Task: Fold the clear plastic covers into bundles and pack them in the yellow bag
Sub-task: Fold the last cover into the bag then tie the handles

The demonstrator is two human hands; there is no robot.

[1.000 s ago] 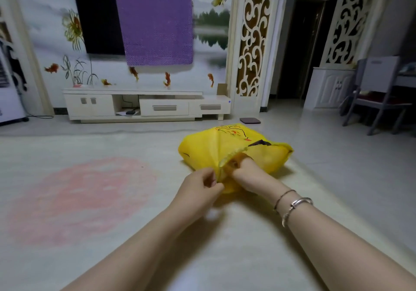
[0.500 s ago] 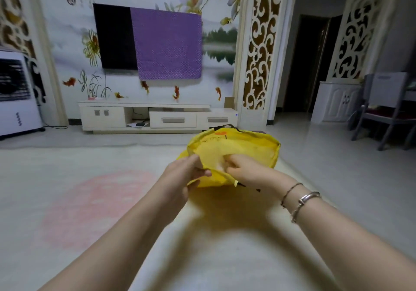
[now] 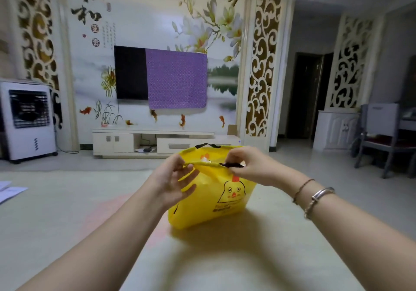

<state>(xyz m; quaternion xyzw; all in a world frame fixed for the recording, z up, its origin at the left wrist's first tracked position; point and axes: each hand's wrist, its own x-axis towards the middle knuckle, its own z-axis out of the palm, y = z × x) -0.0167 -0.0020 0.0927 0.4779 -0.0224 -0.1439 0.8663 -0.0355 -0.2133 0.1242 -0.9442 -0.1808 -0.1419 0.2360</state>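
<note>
Standing upright on the pale surface (image 3: 236, 268), the yellow bag (image 3: 213, 202) has its mouth pulled taut between both hands. The right hand (image 3: 249, 166) pinches the near rim beside a black handle strap (image 3: 231, 165), with its fingers (image 3: 234, 155) curled over the edge. The left hand (image 3: 173, 182) pinches the same rim with its upper fingers (image 3: 182, 162), while its lower fingers lie loose and spread against the bag's front. Between the two pinches, just behind the rim, a glimpse of pale crinkled material (image 3: 206, 160) shows inside; it is probably the clear plastic covers, though too little shows to be sure. The bag looks like thin, soft cloth or film. It should be light and floppy, creasing where it is pressed and holding no shape of its own, so it likely stands only because of its filling and the hands at the top. The rim and the handle straps seem the sensible places to take hold, since the printed front panel below the fingers would just buckle. Bundled plastic inside may spring open and push upward, so the mouth may need steady tension.
</note>
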